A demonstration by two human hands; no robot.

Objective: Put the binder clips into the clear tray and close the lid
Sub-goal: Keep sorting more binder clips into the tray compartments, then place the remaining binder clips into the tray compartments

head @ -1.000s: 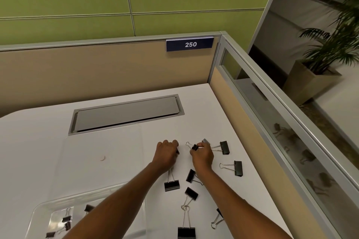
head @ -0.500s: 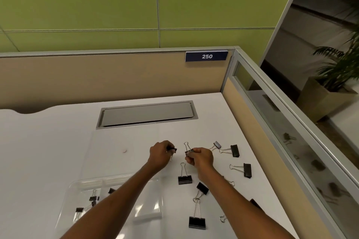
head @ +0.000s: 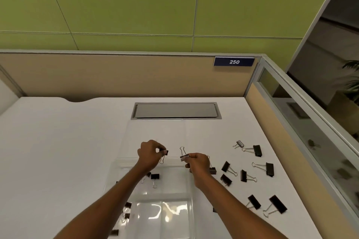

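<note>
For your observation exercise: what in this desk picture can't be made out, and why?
Head view only:
- Tray: near end cut off by the bottom edge; the forearms cover its left part.
- Clip count in the tray: uncertain, for the same reasons.
- Clip behind the right hand: mostly hidden.
- Lid: clear, its outline faint against the desk.

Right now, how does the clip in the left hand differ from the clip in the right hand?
The left hand pinches its clip with the wire handle hanging down; the right hand holds its clip handle up. The left clip is above the clear tray; the right one is near its right edge. Both are black.
</note>
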